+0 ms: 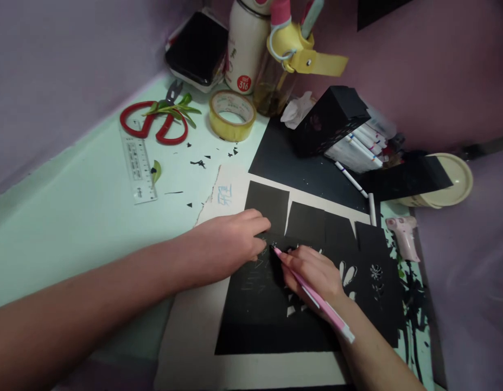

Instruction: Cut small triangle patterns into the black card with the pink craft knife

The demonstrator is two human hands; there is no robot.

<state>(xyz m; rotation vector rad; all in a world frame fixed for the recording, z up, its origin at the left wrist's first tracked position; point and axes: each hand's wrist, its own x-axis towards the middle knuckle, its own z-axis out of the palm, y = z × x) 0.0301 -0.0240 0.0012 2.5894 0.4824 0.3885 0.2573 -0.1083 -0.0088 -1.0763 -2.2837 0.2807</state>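
Observation:
A sheet of black card (267,320) lies on a pale board (186,326), with flaps along its far edge, flower and leaf cut-outs, and faint light pencil-like lines. My left hand (247,236) rests on the card's left part, fingers bent and slightly apart, pressing down without gripping. Between thumb and fingers, my right hand (312,271) grips a pink pen-shaped craft knife (312,293). Its dark tip touches or almost touches the card just right of my left fingertips; the exact contact is too small to tell. My right hand covers part of the cut-outs.
Red-handled scissors (170,127), a clear ruler (139,168) and a tape roll (232,115) lie at the back left. Bottles (247,49), a black card box (332,119) and markers (352,146) stand behind. Black scraps (416,309) litter the right side.

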